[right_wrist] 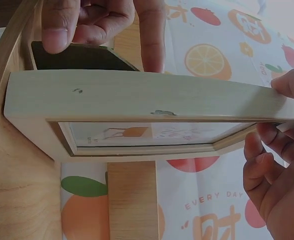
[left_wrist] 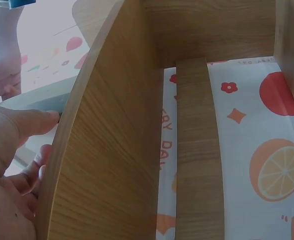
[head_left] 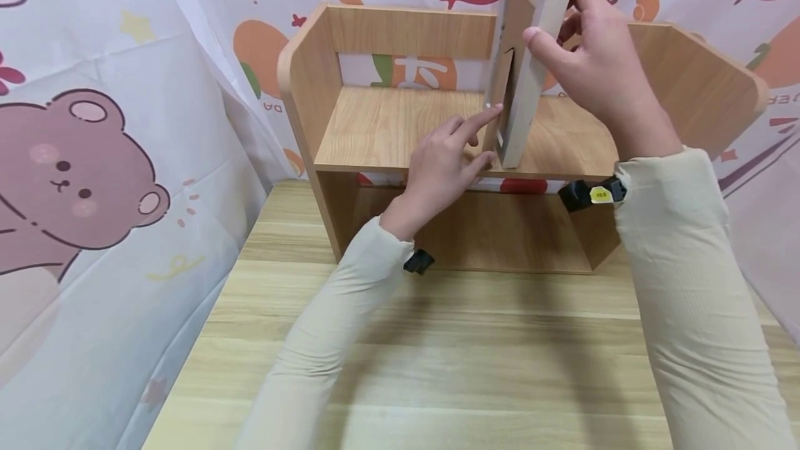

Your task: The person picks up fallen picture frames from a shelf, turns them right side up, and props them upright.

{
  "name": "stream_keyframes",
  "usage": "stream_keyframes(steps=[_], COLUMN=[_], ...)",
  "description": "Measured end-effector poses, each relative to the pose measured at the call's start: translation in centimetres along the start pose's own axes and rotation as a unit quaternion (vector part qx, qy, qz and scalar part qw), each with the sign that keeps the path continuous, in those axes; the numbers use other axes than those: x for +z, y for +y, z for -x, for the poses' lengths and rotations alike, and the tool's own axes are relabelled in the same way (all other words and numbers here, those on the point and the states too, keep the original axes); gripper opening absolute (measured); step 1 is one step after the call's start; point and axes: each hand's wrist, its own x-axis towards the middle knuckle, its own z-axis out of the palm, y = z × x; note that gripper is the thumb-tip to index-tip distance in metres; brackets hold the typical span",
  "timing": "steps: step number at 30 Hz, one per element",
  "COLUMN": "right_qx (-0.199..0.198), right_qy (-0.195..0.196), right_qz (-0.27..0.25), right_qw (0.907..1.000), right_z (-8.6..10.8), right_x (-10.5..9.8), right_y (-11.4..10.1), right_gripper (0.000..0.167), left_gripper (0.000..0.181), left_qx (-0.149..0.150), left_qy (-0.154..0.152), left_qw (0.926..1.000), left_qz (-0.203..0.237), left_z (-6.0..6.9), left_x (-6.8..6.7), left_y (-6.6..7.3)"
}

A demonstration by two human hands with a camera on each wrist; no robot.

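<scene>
A rectangular picture frame of pale, whitish wood (head_left: 530, 89) stands on end just right of centre in the upper half of the head view, its lower end at the front edge of the upper board of a light-brown wood-grain two-tier shelf (head_left: 400, 123), which sits on a pale wood-grain counter (head_left: 500, 353). The right hand (head_left: 596, 47) grips the frame's top end, thumb on one side and fingers on the other. The left hand (head_left: 440, 158), left of the frame, has its index finger stretched out to touch the back, the other fingers partly bent; whether they also pinch the dark, flat support flap (right_wrist: 92, 57) cannot be told. The step in hand looks like setting this flap while the frame is held upright. To do it well, the right hand should bear the top firmly without twisting it, while the left eases the flap outward near its free end rather than forcing its hinge. The bottom lies close to the board's front edge, so setting it further back would probably guard against a tip.
</scene>
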Motion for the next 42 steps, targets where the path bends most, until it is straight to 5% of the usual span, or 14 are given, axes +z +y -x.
stream_keyframes(steps=[25, 42], right_qx=[-0.039, -0.046], right_qy=[-0.036, -0.069], right_qz=[0.036, 0.029], right_qw=[0.9979, 0.9961], right_z=[-0.6, -1.0], right_x=[0.9, 1.4], right_y=[-1.7, -2.4], right_gripper=[0.059, 0.063], left_gripper=[0.053, 0.053], left_qx=[-0.033, -0.060], left_qy=[0.010, -0.019], left_qw=[0.9994, 0.9979], left_qz=[0.009, 0.015], left_z=[0.9, 1.1], left_x=[-2.2, -3.7], left_y=[-1.7, -2.8])
